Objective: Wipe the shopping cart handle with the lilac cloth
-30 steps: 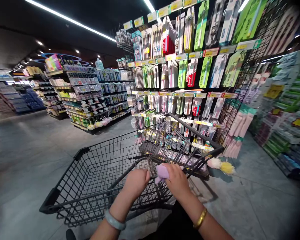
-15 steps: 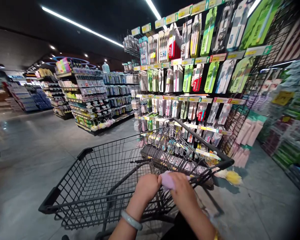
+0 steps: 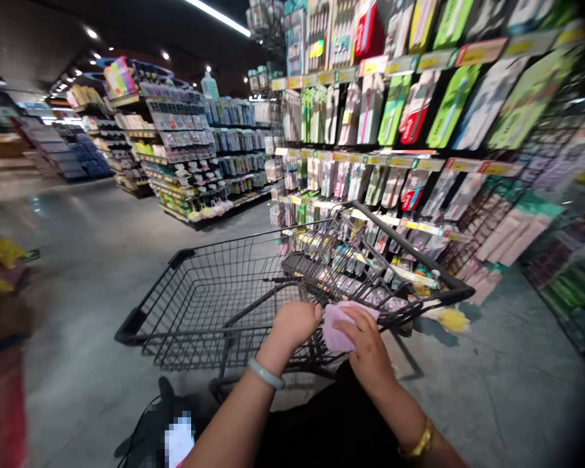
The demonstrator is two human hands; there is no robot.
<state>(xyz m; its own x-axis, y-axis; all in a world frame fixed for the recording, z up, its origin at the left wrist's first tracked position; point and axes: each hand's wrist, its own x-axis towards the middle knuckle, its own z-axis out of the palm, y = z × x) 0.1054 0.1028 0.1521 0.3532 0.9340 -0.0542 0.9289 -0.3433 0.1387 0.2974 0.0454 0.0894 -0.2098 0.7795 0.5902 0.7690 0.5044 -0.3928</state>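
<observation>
Both hands sat at the near edge of a black wire shopping cart (image 3: 209,292), over its handle bar (image 3: 409,257). The right hand (image 3: 365,344) pinched a small pale purple cloth (image 3: 335,328), fingers closed on its right side, a gold bangle (image 3: 419,445) on that wrist. The left hand (image 3: 295,322) was curled shut against the left edge of the same cloth, touching it, with a pale green bangle (image 3: 266,374) on the wrist. The cloth lay just at the cart's near rim, beside the folded child seat flap (image 3: 331,273).

The cart's basket showed bare wire. Its right side ran close along a rack of hanging toothbrush packs (image 3: 394,117), the handle's far end nearly touching the lower rows. A yellow and white fluffy thing (image 3: 448,318) lay on the floor beneath that end. To the left the grey tiled floor (image 3: 78,260) opened wide, with stocked shelves (image 3: 185,156) well apart across the aisle. A blurred red and brown display (image 3: 2,338) crowded the left edge of the view
</observation>
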